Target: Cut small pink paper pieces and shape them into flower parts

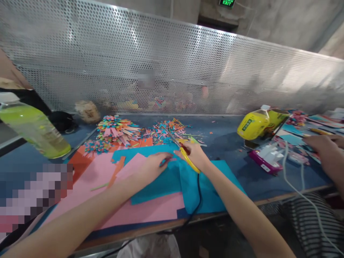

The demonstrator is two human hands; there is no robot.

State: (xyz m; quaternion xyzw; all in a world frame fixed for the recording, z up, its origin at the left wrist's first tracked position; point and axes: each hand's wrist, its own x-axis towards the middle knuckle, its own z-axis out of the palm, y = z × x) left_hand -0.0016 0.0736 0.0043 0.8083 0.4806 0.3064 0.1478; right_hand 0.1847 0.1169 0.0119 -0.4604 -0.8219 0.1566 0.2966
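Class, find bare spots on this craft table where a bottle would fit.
Bare tabletop lies between the scrap pile and the yellow bottle. Crowded: paper sheets under the left hand, yellow tool in the right hand, clutter beyond the bottle.

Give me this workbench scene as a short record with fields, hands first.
Left hand: lies on the teal paper, fingertips by the tool's tip
Right hand: grips a yellow corded tool
Under them: pink paper
Behind: coloured paper scraps, perforated metal screen
Left edge: green bottle
Right: yellow bottle, another person's hand
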